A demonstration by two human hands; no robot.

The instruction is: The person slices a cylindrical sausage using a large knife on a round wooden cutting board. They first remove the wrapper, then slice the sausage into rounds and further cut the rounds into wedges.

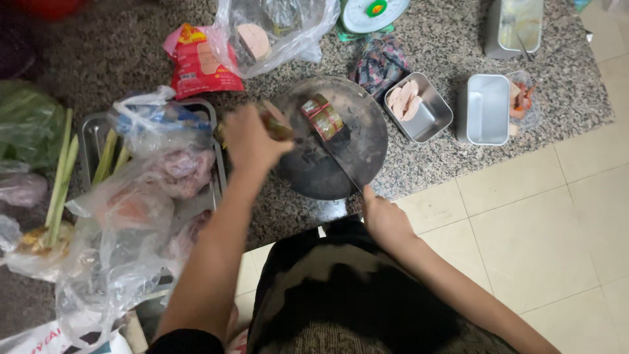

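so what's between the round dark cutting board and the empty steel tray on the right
In the head view, a square steel tray holding pale sausage slices sits between the cutting board and the empty tray.

My feed is dim and soft, lit evenly from overhead with no hard shadows. The left hand (pixel 252 141) is smeared by motion blur, and the dark board (pixel 334 141) swallows detail. Glare sits on the plastic bags (pixel 131 216) and the steel tins (pixel 485 108). The floor tiles (pixel 544 223) read brightest; the counter (pixel 118 46) darkens towards the top-left corner, where lines bend slightly.
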